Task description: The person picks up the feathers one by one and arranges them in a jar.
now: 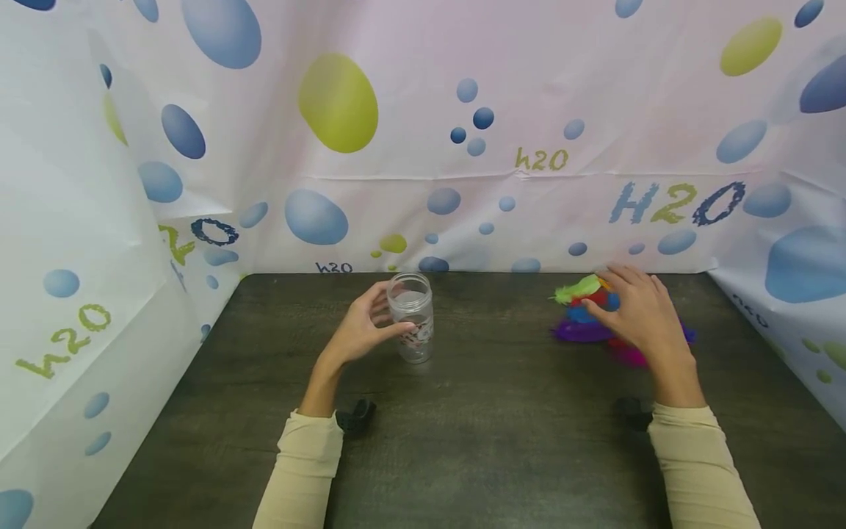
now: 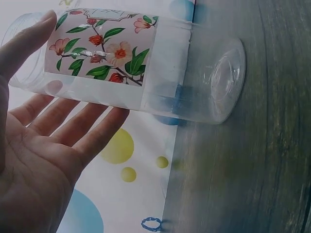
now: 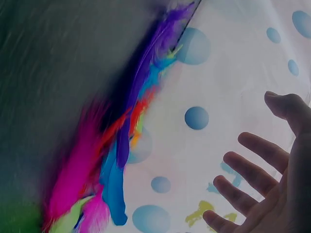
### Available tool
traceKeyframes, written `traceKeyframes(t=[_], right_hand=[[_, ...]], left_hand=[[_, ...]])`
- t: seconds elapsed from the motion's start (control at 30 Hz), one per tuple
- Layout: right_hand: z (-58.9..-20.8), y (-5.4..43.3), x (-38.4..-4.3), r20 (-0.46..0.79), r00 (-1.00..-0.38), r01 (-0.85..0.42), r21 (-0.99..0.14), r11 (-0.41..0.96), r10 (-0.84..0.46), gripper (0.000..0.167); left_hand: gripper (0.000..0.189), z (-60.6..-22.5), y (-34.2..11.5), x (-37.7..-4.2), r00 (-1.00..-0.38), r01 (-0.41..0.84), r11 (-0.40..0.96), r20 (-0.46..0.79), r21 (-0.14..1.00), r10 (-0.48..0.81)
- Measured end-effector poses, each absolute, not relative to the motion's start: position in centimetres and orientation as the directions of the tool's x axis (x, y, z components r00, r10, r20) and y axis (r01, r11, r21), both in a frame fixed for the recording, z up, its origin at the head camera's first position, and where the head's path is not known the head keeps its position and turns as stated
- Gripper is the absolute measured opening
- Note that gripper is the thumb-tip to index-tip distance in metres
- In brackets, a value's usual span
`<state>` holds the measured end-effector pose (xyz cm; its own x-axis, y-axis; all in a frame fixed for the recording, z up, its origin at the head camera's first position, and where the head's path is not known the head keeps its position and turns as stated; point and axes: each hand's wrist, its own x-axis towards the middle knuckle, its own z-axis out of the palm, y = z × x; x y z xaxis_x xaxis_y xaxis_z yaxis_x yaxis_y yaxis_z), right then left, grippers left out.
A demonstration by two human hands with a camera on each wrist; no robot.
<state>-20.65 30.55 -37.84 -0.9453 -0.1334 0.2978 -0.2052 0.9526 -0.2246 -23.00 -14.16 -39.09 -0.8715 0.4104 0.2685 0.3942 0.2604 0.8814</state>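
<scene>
A clear, lidless plastic jar (image 1: 413, 349) stands upright on the dark table, left of centre. My left hand (image 1: 360, 327) holds it around the upper part, thumb on the near side and fingers behind. The left wrist view shows a floral label (image 2: 102, 48) on the jar, with the fingers (image 2: 92, 131) along its side. Over at the right, my right hand (image 1: 637, 308) hovers above a pile of coloured feathers, fingers spread and holding nothing. Among them are a purple feather (image 1: 581, 332), a lime green feather (image 1: 578, 289) and a magenta feather (image 3: 77, 174); the hand partly hides the pile.
The dark wood-look table (image 1: 489, 433) ends at the back against a white sheet (image 1: 423, 132) printed with blue and green spots. That sheet also rises along the left and right sides. A black wrist mount (image 1: 357, 416) sits by the left sleeve.
</scene>
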Motion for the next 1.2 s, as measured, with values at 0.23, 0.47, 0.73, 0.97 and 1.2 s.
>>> traceKeyframes(t=[0.23, 0.47, 0.73, 0.97, 1.2], right_hand=[[-38.0, 31.0, -20.7, 0.287, -0.951, -0.191, -0.244, 0.951, -0.117, 0.065], [-37.9, 30.6, -20.7, 0.326, -0.934, -0.226, -0.225, 0.948, -0.145, 0.064], [-37.9, 30.4, -20.7, 0.340, -0.927, -0.237, -0.215, 0.947, -0.155, 0.064], [-38.1, 30.5, -20.8, 0.320, -0.936, -0.226, -0.230, 0.947, -0.146, 0.063], [-38.2, 30.7, -21.0, 0.319, -0.936, -0.230, -0.232, 0.945, -0.149, 0.062]], left_hand=[[0.068, -39.0, -13.6, -22.8, -0.854, 0.404, 0.232, 0.274, 0.885, 0.442], [0.067, -39.1, -13.1, -22.7, -0.844, 0.408, 0.225, 0.272, 0.885, 0.462], [0.067, -39.2, -12.7, -22.6, -0.834, 0.421, 0.219, 0.280, 0.880, 0.476], [0.066, -39.4, -12.1, -22.5, -0.818, 0.431, 0.194, 0.291, 0.881, 0.495], [0.068, -39.1, -11.5, -22.3, -0.823, 0.414, 0.196, 0.273, 0.889, 0.498]])
